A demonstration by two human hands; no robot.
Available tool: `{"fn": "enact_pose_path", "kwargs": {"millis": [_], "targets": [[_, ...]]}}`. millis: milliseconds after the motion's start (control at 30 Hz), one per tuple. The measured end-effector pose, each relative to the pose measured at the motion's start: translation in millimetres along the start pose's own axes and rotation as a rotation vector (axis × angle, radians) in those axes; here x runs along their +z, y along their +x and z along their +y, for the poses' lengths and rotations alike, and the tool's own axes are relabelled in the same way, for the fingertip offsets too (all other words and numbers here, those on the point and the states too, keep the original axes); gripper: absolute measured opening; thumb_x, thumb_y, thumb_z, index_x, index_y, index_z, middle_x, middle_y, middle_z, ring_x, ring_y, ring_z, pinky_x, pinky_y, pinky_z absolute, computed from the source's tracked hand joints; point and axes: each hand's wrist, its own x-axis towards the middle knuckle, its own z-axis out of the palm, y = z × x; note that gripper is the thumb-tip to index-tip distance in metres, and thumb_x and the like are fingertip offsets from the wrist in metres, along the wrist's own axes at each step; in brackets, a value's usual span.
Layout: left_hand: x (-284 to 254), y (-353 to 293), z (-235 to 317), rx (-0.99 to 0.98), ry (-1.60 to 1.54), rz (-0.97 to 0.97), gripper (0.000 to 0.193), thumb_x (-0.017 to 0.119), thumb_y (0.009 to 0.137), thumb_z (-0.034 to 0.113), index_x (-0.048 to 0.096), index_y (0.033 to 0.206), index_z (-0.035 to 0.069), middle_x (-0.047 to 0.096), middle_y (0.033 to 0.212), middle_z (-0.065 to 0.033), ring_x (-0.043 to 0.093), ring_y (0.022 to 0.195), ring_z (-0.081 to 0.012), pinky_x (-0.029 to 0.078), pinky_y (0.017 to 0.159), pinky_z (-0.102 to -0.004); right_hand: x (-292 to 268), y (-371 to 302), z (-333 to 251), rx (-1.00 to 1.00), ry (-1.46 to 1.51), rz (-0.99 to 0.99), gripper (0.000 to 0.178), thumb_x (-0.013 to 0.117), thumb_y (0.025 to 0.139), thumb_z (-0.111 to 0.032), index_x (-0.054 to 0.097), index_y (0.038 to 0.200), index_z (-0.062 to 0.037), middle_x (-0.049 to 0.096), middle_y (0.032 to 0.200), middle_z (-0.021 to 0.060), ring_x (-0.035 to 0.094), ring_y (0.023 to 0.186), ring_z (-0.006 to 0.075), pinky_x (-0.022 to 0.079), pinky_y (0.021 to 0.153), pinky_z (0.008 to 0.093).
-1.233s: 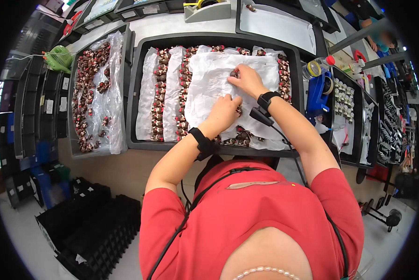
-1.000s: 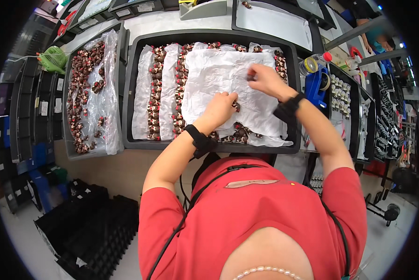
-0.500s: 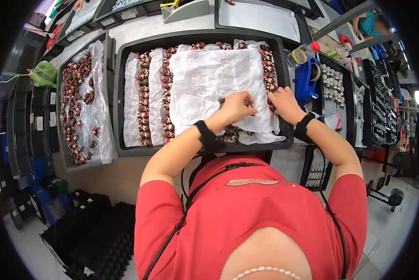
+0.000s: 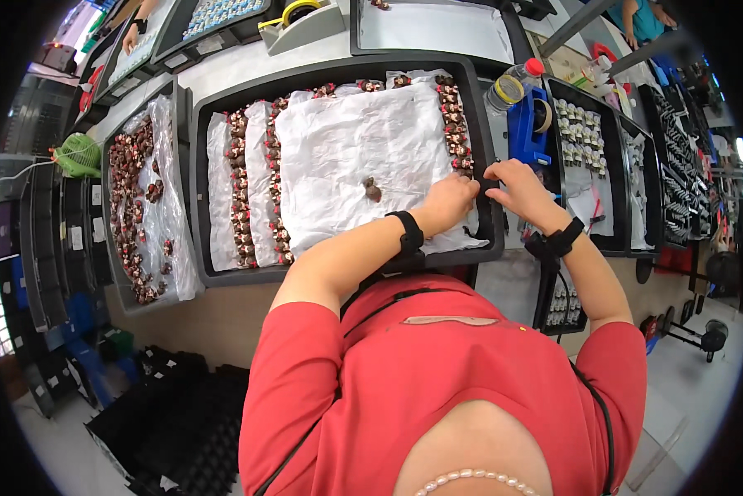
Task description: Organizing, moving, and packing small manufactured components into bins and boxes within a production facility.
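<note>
Left hand (image 4: pixel 450 203) moved rightward from figurine (image 4: pixel 373 191) | grip: can't tell | right hand (image 4: pixel 523 191): spread

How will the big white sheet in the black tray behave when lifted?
Wrinkled and thin-looking, the big white sheet is probably floppy and light. The brown figure lying on it would likely slide or roll if an edge rose.

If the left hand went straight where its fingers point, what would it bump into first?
Probably the right rim of the dark tray, just past the left hand; if it's higher up, maybe the right hand instead. Depth is unclear.
</note>
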Motion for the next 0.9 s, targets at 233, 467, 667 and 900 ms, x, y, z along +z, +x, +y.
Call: {"fn": "enact_pose_path", "kwargs": {"millis": [233, 467, 667, 900], "targets": [[4, 0, 6, -0.111, 0.075, -0.281, 0.022, 0.062, 0.067, 0.012, 0.053, 0.085, 0.003, 0.052, 0.087, -0.0152, 0.056, 0.077, -0.0324, 0.045, 0.066, -0.0412, 3, -12, 8, -0.010, 0.072, 0.010, 0.026, 0.065, 0.068, -0.009, 0.052, 0.090, -0.0032, 0.056, 0.085, 0.0107, 0.052, 0.084, 0.0288, 0.041, 0.074, 0.0357], [6, 6, 1, -0.211, -0.090, -0.114, 0.019, 0.065, 0.066, 0.014, 0.055, 0.077, 0.002, 0.052, 0.083, -0.0156, 0.055, 0.077, -0.0332, 0.045, 0.066, -0.0415, 8, -19, 15, -0.017, 0.113, 0.023, 0.025, 0.064, 0.069, -0.010, 0.052, 0.089, -0.0038, 0.055, 0.086, 0.0105, 0.052, 0.085, 0.0289, 0.041, 0.074, 0.0365], [1, 10, 4, -0.257, -0.034, -0.181, 0.022, 0.068, 0.064, 0.013, 0.056, 0.079, 0.003, 0.052, 0.085, -0.0153, 0.054, 0.080, -0.0326, 0.045, 0.069, -0.0399, 7, -18, 8, -0.040, 0.111, 0.023, 0.023, 0.063, 0.069, -0.009, 0.052, 0.089, -0.0039, 0.055, 0.084, 0.0101, 0.052, 0.084, 0.0290, 0.041, 0.073, 0.0366], [-48, -28, -9, -0.166, -0.052, -0.434, 0.034, 0.063, 0.067, 0.014, 0.058, 0.100, 0.005, 0.054, 0.096, -0.0165, 0.052, 0.090, -0.0326, 0.043, 0.080, -0.0384, 8, 12, -9, -0.055, 0.276, -0.012, 0.012, 0.055, 0.075, -0.010, 0.055, 0.084, -0.0022, 0.056, 0.081, 0.0123, 0.054, 0.079, 0.0306, 0.044, 0.069, 0.0369]]}}
